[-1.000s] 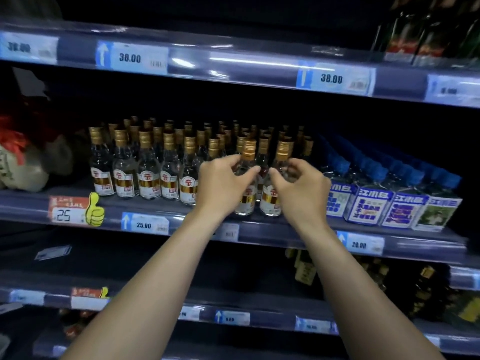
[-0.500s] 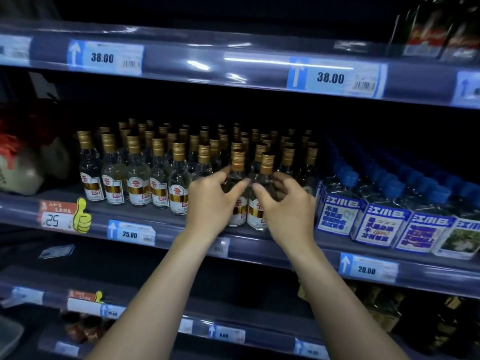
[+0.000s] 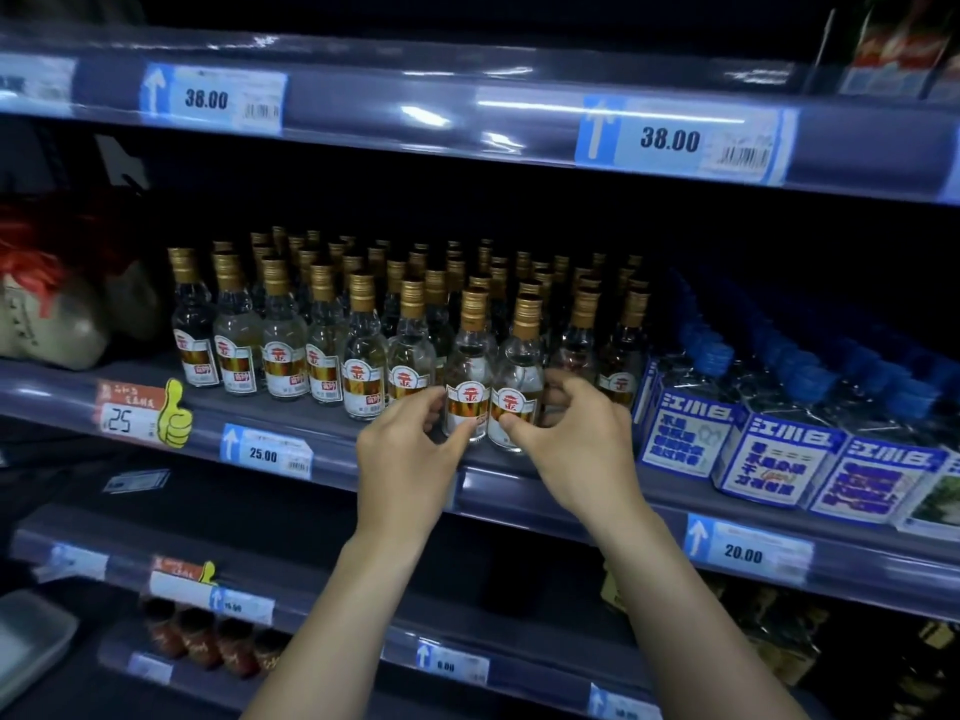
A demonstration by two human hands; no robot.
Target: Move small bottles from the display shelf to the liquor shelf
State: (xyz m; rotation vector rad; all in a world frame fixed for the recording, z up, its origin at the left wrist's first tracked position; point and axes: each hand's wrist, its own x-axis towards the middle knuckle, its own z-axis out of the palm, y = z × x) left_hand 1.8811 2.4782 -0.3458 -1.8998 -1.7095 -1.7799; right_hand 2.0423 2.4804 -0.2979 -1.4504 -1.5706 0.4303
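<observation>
As before, hands (image 3: 498,459) grip bottles (image 3: 491,402), lower.

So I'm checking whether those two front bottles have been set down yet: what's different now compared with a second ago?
Both hands slid down from the bottles' shoulders to their labels: the left hand fingers now touch the left front bottle, the right hand wraps the right front bottle. Neither has let go. Both bottles stay upright at the shelf edge; the rows behind and the blue-capped bottles are unchanged.
</observation>
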